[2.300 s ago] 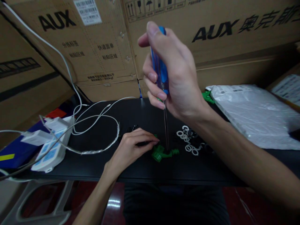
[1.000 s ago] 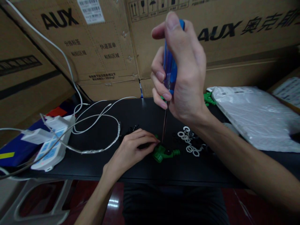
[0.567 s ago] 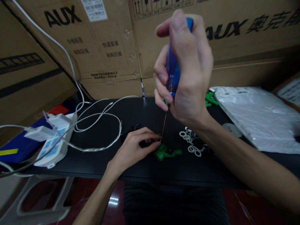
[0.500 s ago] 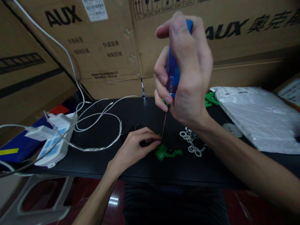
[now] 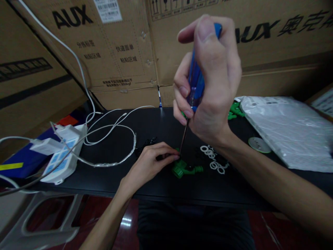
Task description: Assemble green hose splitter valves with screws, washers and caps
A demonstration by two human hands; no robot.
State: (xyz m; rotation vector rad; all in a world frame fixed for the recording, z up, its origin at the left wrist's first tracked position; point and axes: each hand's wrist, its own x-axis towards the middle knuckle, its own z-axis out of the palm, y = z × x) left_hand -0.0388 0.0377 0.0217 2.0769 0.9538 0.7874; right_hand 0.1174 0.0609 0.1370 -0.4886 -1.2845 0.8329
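Note:
My right hand (image 5: 213, 80) is wrapped around the blue handle of a screwdriver (image 5: 184, 137), the thumb lying along the handle near its top. The shaft slants down to a green plastic hose fitting (image 5: 183, 170) on the black table. My left hand (image 5: 153, 159) pinches the upper left side of that fitting, thumb and forefinger close beside the screwdriver's tip. What the tip touches is too small and dark to make out. To the right of the fitting, several white ring washers (image 5: 213, 165) lie loose, partly hidden by my right forearm.
White cables (image 5: 114, 165) and a power strip (image 5: 63, 156) with plugged-in chargers lie at left. Small black parts (image 5: 148, 142) sit behind my left hand. At right are green parts (image 5: 235, 110), a round disc (image 5: 259, 144) and a white plastic package (image 5: 288, 132). Cardboard boxes (image 5: 125, 76) stand behind.
My right hand and the screwdriver handle have tipped slightly to the right. The tip and my left hand remain at the fitting. The view has shifted a little.

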